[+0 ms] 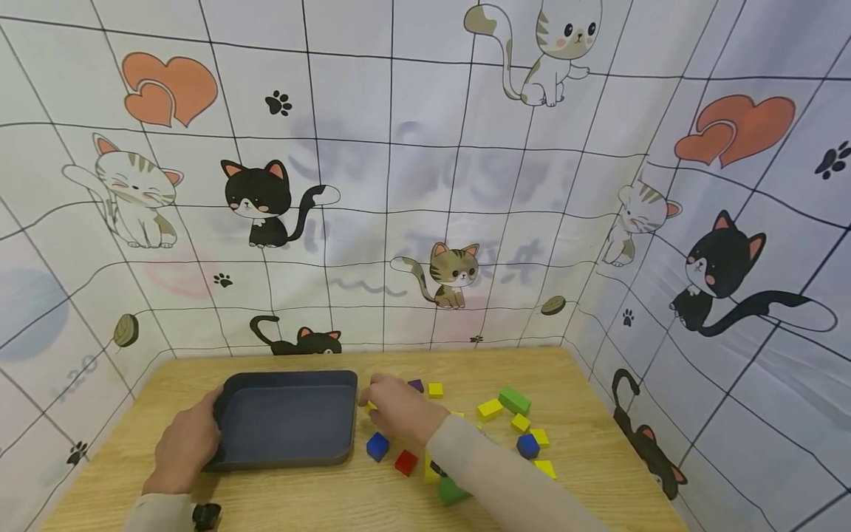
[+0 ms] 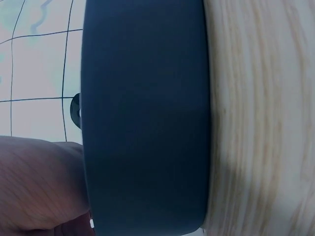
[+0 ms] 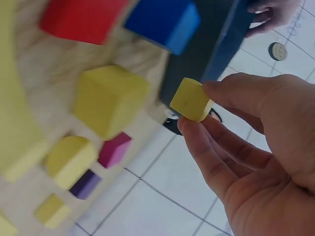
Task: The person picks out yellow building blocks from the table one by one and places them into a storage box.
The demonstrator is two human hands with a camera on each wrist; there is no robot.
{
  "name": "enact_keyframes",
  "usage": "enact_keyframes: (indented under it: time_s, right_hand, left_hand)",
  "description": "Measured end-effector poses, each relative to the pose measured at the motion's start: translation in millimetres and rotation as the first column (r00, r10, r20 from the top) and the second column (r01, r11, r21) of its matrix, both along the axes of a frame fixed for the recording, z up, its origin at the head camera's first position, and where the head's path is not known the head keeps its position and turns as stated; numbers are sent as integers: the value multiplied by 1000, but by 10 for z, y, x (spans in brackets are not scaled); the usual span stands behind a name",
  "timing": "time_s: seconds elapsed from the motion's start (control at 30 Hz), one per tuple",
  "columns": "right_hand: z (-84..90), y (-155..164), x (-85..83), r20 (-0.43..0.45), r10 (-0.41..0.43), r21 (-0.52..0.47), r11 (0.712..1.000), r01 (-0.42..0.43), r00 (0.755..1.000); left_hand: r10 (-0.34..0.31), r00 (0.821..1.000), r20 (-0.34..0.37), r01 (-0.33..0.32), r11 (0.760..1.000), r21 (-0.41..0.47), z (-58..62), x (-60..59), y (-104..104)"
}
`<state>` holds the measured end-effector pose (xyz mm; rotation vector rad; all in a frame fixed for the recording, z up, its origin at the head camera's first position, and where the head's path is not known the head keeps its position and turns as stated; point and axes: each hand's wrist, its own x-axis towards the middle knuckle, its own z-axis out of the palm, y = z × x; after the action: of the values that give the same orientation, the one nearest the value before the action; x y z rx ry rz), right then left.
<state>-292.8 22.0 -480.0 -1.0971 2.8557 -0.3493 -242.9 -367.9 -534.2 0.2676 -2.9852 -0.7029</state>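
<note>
Head view: a person sits at a light wooden table [image 1: 585, 443] enclosed by white cloth walls printed with cartoon cats, hearts and paw prints. The left hand [image 1: 186, 443] grips the near-left rim of a dark blue-grey tray [image 1: 286, 421], fingers curled over its edge. The right hand [image 1: 399, 406] is just beside the tray's right wall, and a bit of yellow shows at its fingertips.

Right wrist view: thumb and fingers [image 3: 216, 142] pinch a small yellow cube [image 3: 191, 100], lifted off the table and close to the tray's dark wall [image 3: 216, 44]. Below it lie a red block [image 3: 81, 17], a blue cube [image 3: 165, 22], a larger yellow cube [image 3: 108, 98], a yellow rounded piece [image 3: 69, 158], a magenta block [image 3: 114, 149] and a purple block [image 3: 84, 183].

Left wrist view: the tray's outer wall [image 2: 145, 118] fills the middle, with part of the left hand [image 2: 39, 187] against it at lower left and wood grain on the right.

On the table to the right of the tray, scattered blocks include a green block [image 1: 514, 400], several yellow ones and another blue cube [image 1: 528, 445].
</note>
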Motion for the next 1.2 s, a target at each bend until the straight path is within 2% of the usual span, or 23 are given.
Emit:
enact_keyframes:
  time_s: [0.17, 0.4, 0.63, 0.8, 0.97, 1.2]
  right_hand:
    - [151, -159, 27, -37, 14, -1, 1000, -14, 999]
    - [219, -440, 69, -138, 149, 50, 988, -143, 979]
    - [246, -840, 146, -98, 230, 82, 971, -222, 968]
    - [216, -1165, 198, -94, 274, 137, 956, -260, 957]
    - [146, -1466, 250, -105, 306, 200, 939, -281, 946]
    - [7, -1686, 299, -92, 307, 241, 930, -278, 947]
  left_hand:
    - [9, 1000, -7, -9, 1000, -4, 4, 3, 10]
    - [8, 1000, -8, -8, 1000, 8, -2, 14, 2]
    - [10, 1000, -1, -10, 1000, 5, -5, 13, 3]
    - [10, 1000, -23, -10, 1000, -3, 2, 7, 0]
    - [6, 1000, -11, -6, 1000, -2, 8, -1, -21]
    - [-2, 1000, -1, 2, 1000, -3, 4, 0, -10]
